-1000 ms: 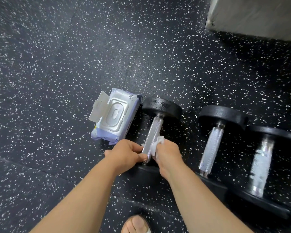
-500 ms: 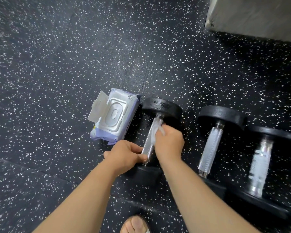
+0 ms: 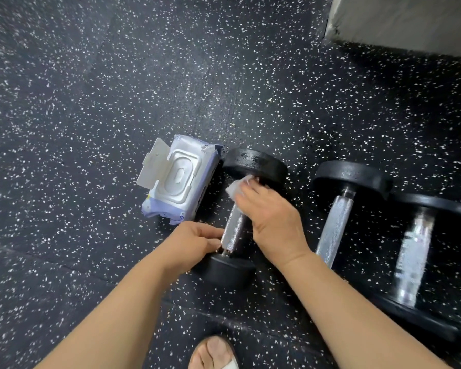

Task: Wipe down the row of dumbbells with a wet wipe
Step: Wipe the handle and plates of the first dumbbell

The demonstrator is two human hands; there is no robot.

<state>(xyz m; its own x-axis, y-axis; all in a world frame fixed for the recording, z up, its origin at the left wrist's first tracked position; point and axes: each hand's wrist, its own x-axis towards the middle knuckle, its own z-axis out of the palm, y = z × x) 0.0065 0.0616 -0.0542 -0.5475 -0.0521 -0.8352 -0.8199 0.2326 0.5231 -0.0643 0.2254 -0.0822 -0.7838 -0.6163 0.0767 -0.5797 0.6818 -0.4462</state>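
On the black rubber floor [image 3: 96, 97] flecked with white lie three dumbbells side by side, each with round black heads and a knurled silver metal handle. The leftmost dumbbell [image 3: 230, 231] points away from the person, its far head glistening and its near head just in front of the left forearm. The right hand [image 3: 273, 221] reaches over the far part of this handle, its fingers and thumb closed on a crumpled white wet wipe [image 3: 237, 188], which it presses where the handle meets the inner face of the far head. Part of the wipe sticks out beyond the thumb on the left side. The left hand [image 3: 193, 243] is curled, and its thumb and fingertips pinch the near end of the same handle, just above the near head. The middle dumbbell [image 3: 335, 226] and the rightmost dumbbell [image 3: 413, 251] lie untouched to the right, near each other. The rightmost one looks blurred. Just left of the held dumbbell, almost touching its far head, lies a soft pale lilac pack of wipes [image 3: 180, 183] with a white plastic lid flipped open to the left. A grey block [image 3: 405, 22] with a scuffed corner sits at the top right. At the bottom edge a foot in a sandal [image 3: 216, 352] shows between the forearms.
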